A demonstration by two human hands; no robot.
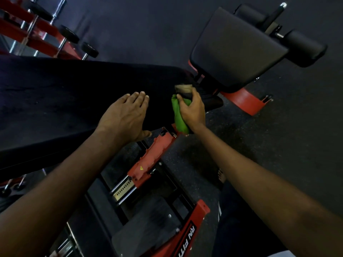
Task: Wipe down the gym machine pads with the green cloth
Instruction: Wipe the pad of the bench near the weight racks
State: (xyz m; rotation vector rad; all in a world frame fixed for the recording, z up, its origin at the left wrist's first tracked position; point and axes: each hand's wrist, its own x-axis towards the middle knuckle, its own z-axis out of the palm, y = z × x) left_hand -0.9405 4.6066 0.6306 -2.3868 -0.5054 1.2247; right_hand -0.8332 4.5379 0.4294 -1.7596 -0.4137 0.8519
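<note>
The left hand (126, 115) lies flat, palm down, on the near end of a long black upholstered bench pad (65, 93). Its fingers are straight and held together, and its thumb hangs over the pad's lower edge. The right hand (193, 110) is just to the right of it, with a strip of bare pad between the two. Its fingers are curled tightly round a bunched green cloth (178, 115). The cloth shows along the left side of that fist, from the fingertips down to the wrist, and sits at the right-hand edge of the long pad, right by it. A small dark and tan object (183, 89) sticks out above the same fingers, but it is too blurred to tell what it is. Beyond the right hand is a square black cushioned pad (235, 49), tilted on a red metal base, with black foam roller pads (304, 47) behind it. Below the hands, the red and black steel frame (154, 154) of the machine runs toward the camera over dark speckled rubber flooring (278, 127). A red rack of dumbbells (42, 25) stands at the upper left.
</note>
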